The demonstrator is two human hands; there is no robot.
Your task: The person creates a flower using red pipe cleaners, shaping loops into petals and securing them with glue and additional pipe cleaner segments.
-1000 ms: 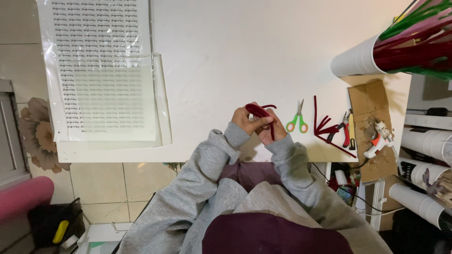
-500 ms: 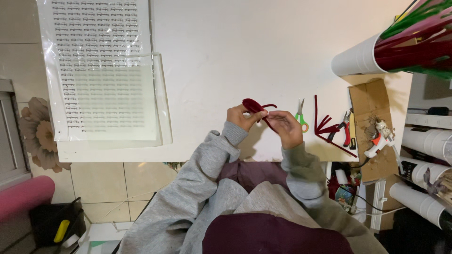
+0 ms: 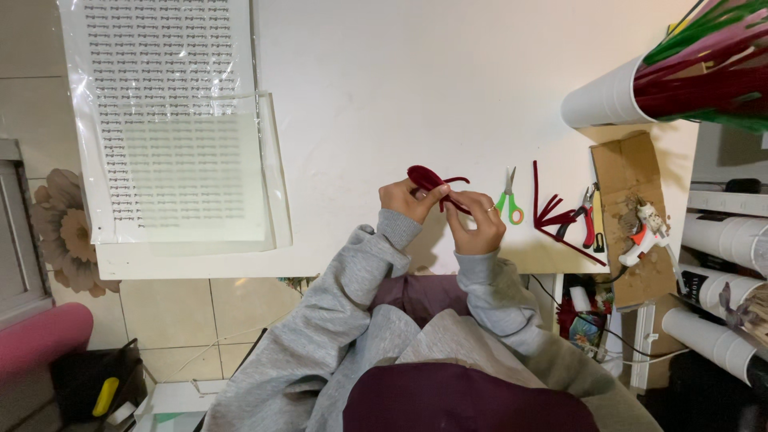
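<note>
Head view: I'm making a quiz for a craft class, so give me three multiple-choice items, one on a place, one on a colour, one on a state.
1. Where do the scissors lie?
A. on the table right of the hands
B. on the printed sheet
C. in the cup

2. What colour is the pipe cleaner in the hands?
A. yellow
B. dark red
C. blue

3. How does the pipe cleaner stand?
A. flat on the table, untouched
B. in the cup
C. held by both hands, bent into a loop

Key: 1 A, they lie beside the right hand; 2 B, it shows dark red; 3 C, the left hand pinches the loop.
</note>
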